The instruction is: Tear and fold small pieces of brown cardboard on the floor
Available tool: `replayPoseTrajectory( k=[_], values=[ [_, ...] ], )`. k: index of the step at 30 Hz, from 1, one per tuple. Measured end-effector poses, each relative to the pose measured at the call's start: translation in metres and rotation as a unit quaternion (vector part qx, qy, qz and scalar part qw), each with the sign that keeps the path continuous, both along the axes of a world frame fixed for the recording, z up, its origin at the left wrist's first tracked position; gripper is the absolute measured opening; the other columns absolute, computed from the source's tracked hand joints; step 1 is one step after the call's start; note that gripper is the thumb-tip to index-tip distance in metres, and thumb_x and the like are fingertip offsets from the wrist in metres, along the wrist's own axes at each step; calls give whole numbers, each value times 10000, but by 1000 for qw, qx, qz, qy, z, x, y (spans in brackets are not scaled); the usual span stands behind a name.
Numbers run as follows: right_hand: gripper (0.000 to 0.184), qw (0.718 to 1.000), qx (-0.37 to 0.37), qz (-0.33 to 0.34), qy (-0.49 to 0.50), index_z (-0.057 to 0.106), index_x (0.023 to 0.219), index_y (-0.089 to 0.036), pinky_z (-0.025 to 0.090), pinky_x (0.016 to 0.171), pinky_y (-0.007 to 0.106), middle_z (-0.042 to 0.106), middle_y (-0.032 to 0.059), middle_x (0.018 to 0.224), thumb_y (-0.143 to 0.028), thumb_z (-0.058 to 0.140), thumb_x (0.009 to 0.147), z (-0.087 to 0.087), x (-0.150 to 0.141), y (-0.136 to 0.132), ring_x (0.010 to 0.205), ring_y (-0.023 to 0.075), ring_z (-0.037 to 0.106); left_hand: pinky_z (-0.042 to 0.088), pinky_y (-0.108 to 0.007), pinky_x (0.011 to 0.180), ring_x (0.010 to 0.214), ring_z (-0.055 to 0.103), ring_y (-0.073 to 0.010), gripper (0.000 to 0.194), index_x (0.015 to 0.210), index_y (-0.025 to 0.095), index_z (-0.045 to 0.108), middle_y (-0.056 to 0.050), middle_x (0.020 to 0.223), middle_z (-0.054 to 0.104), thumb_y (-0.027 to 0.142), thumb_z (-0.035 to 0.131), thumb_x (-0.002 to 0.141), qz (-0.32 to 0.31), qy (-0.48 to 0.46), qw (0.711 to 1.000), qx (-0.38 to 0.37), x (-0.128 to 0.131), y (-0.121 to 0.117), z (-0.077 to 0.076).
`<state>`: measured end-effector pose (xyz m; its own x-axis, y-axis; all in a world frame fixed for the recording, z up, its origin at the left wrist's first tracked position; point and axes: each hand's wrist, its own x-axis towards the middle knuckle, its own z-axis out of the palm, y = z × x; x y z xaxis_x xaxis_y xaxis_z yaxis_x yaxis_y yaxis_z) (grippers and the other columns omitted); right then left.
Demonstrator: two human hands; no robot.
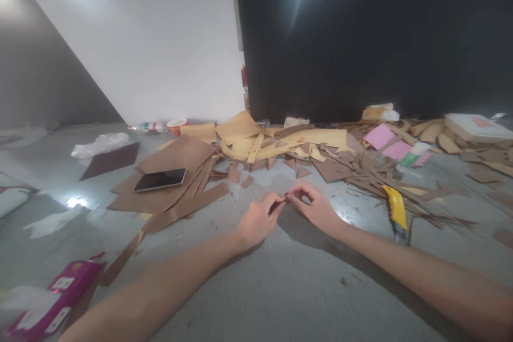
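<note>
My left hand (259, 218) and my right hand (315, 206) meet fingertip to fingertip just above the grey tabletop, at the middle of the view. Both are closed in a pinch. Between the fingertips shows a small dark bit (286, 196), too small to name. Just beyond the hands lie brown cardboard scraps (234, 173), some cut into little triangles. To the right of my right forearm, a yellow-handled utility knife (396, 208) rests on the table.
A phone (160, 180) lies on brown sheets (176, 155) at left. Nearer is a magenta power strip (66, 288). Yellow sheets (239, 128), a pink sheet (382, 138) and strips (372, 171) pile along the back, with a paper cup (177, 126), bottle (154, 127) and white box (479, 127).
</note>
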<state>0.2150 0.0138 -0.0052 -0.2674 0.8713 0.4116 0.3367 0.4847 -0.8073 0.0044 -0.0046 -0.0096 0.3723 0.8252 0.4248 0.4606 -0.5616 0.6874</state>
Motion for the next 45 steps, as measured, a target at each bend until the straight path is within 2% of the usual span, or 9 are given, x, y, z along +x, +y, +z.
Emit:
replayPoseTrajectory(
  k=[11,15,19,24,28,32,38,42,45],
  values=[
    [204,998,52,-12,-31,705,953,-228,496,676,306,630,37,832,-389,601,1022,2,-1,-6,737,188,603,535,-274,842,928,725,-170,131,1076,227,666,-42,1047,766,300,558,1059,-4,-15,1000,5,-1,1,0],
    [185,998,49,10,-30,707,984,-225,497,684,308,640,40,844,-368,596,1024,4,-2,-7,744,188,607,539,-272,850,919,725,-166,111,1064,222,667,-46,1041,766,280,573,1050,2,-26,1000,9,-1,1,0],
    [232,998,35,45,-38,690,914,-218,482,669,301,625,31,788,-364,559,1039,8,-3,-7,744,191,594,536,-265,851,924,723,-163,110,1081,223,663,-43,1040,762,272,571,1047,-3,-17,1000,13,-1,1,-1],
    [177,997,62,28,-45,677,967,-214,485,678,291,615,27,818,-324,561,1043,5,-3,-9,738,178,592,533,-245,810,903,721,-148,130,1125,239,655,-12,1019,759,297,562,1055,2,-10,1000,-27,-2,0,1],
    [134,994,103,9,-44,667,999,-220,501,693,288,619,44,893,-294,564,1045,-1,-2,-11,756,173,602,534,-241,839,925,726,-140,124,1134,250,651,3,1036,762,296,570,1052,10,-22,999,-47,-1,0,2],
    [162,992,117,16,-53,690,1014,-230,489,673,295,598,39,849,-286,544,1056,-4,-1,-13,737,178,592,545,-256,853,942,734,-149,138,1144,247,654,-7,1050,767,301,562,1056,13,-29,998,-59,-1,0,0],
    [181,997,65,36,-25,722,1019,-219,480,673,303,634,35,824,-326,578,1040,-1,-3,-9,739,183,605,540,-257,830,900,725,-148,110,1092,236,652,1,992,760,303,575,1050,32,-24,998,-51,-2,3,-3],
    [204,999,1,47,-10,706,877,-213,482,678,300,676,30,813,-353,627,1002,2,-3,-5,764,190,629,544,-259,846,928,730,-149,84,1100,241,636,0,1016,759,277,590,1040,29,-25,998,-45,-2,3,-4],
    [250,999,-13,50,-9,680,807,-208,479,697,305,680,29,805,-359,621,997,2,-4,-4,777,193,632,557,-260,876,1016,739,-157,124,1153,250,609,-12,1098,763,246,594,1030,31,-35,998,-48,-2,4,-5]
  ],
)
